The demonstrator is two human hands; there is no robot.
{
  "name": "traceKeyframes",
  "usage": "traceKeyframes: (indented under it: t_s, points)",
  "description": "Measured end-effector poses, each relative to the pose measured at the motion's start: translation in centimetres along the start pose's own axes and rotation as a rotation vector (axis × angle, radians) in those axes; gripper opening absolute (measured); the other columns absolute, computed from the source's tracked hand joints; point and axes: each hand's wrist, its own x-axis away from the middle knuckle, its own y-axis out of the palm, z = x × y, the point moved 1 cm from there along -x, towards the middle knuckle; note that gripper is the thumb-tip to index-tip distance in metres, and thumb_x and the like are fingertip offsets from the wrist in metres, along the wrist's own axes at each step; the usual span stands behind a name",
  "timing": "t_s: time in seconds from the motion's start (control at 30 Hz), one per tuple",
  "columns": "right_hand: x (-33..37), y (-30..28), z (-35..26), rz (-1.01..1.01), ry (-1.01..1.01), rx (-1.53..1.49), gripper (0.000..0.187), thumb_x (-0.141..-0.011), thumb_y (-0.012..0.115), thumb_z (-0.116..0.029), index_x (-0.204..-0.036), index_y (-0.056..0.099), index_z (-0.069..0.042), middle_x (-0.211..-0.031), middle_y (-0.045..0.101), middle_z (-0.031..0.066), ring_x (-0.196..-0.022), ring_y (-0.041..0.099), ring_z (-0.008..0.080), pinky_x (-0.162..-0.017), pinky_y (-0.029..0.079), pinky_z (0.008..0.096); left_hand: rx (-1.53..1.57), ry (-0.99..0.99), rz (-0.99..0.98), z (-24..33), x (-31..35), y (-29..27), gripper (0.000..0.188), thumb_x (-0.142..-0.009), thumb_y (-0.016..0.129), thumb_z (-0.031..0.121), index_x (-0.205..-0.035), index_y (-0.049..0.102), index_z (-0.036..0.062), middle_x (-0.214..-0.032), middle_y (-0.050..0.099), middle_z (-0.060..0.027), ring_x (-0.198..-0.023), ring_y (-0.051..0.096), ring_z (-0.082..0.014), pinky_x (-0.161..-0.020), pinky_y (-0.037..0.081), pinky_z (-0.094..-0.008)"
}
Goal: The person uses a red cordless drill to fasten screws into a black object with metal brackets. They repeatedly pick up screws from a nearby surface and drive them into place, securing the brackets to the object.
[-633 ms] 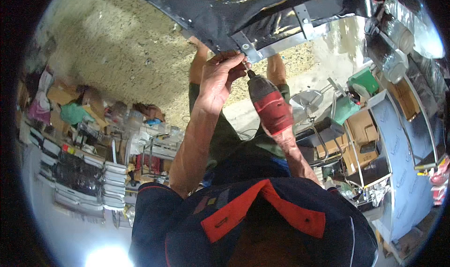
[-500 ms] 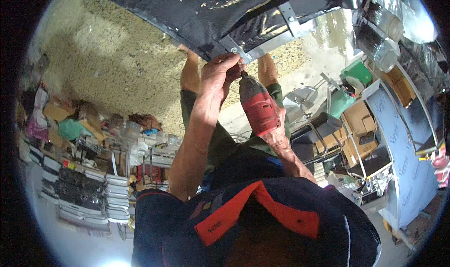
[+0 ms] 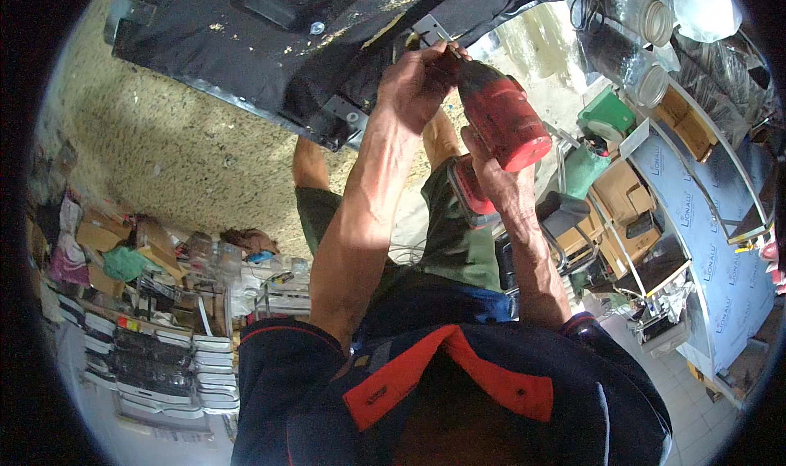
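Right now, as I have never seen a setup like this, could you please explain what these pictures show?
There is no machine arm here, just a person working with two bare hands. Every picture comes from a wide fisheye camera worn on the head and looking down, so straight edges bend and the rim is dark. The dark shirt at the bottom is the wearer's own.

The right hand grips a red and black power drill. The left hand has its fingers at the drill's tip, near a metal plate; whether they pinch something small is hidden. Shiny round fasteners dot the black sheet-covered piece above. Cardboard boxes stand off to the right.
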Motion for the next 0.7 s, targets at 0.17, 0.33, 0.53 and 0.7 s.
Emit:
traceKeyframes:
  t_s: [0.17, 0.33, 0.53, 0.7]
  points:
    - [-1.7, -0.7, 0.0, -0.063, -0.121, 0.068, 0.046, -0.082, 0.078, -0.019, -0.124, 0.065, -0.007, -0.114, 0.071, 0.0133, -0.108, 0.069, 0.027, -0.092, 0.054, 0.0411, 0.012, 0.007, -0.001, 0.4, -1.2, -0.6, 0.017, -0.094, 0.062, 0.008, -0.107, 0.064, -0.0032, -0.105, 0.07, -0.0156, -0.101, 0.067, -0.0272, -0.097, 0.053, -0.0389]
    - [-2.3, -1.5, -0.6, -0.108, -0.143, 0.038, 0.046, -0.083, 0.076, -0.02, -0.125, 0.064, -0.007, -0.116, 0.071, 0.0137, -0.109, 0.068, 0.0276, -0.092, 0.054, 0.0413, -0.053, 0.0, 0.091, 0.5, -0.9, -0.4, 0.012, -0.096, 0.059, 0.009, -0.1, 0.064, -0.0006, -0.098, 0.071, -0.0126, -0.092, 0.07, -0.0254, -0.085, 0.057, -0.0355]
    - [-2.6, -1.8, -1.3, -0.113, -0.079, 0.029, 0.046, -0.083, 0.076, -0.02, -0.125, 0.065, -0.006, -0.117, 0.071, 0.0139, -0.109, 0.068, 0.0269, -0.093, 0.053, 0.0406, 0.05, -0.074, -0.022, 1.0, -0.8, -0.5, 0.018, -0.097, 0.059, 0.01, -0.11, 0.063, -0.0027, -0.107, 0.07, -0.0145, -0.101, 0.069, -0.0256, -0.092, 0.057, -0.0378]
    - [-3.0, -1.7, -1.4, -0.114, 0.033, 0.057, 0.045, -0.084, 0.075, -0.02, -0.126, 0.065, -0.006, -0.118, 0.071, 0.0146, -0.11, 0.068, 0.027, -0.094, 0.053, 0.0396, 0.076, 0.06, 0.058, 0.6, -1.1, -0.6, 0.018, -0.097, 0.056, 0.007, -0.109, 0.063, -0.0042, -0.108, 0.07, -0.016, -0.101, 0.069, -0.0263, -0.094, 0.056, -0.0384]
